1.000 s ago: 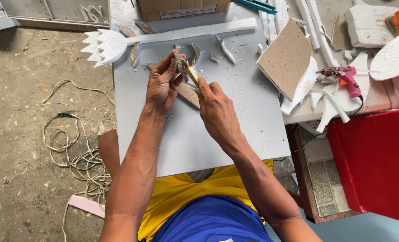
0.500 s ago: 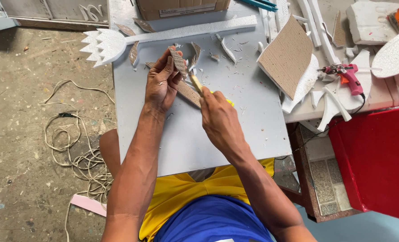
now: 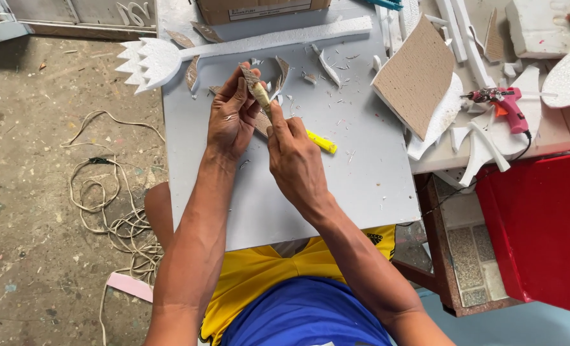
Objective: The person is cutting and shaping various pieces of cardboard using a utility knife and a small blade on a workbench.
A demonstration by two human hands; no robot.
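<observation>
Left hand (image 3: 232, 118) pinches a narrow, curved brown cardboard strip (image 3: 254, 86); right hand (image 3: 296, 157) grips a yellow cutter (image 3: 321, 142) near the table's (image 3: 362, 179) far edge.

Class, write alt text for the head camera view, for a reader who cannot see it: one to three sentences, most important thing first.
Seen from above, a person's left hand holds a small brown cardboard piece over a grey table, while the right hand works on it with a yellow-handled cutter. White foam shapes, a cardboard sheet and a pink glue gun lie around.
</observation>
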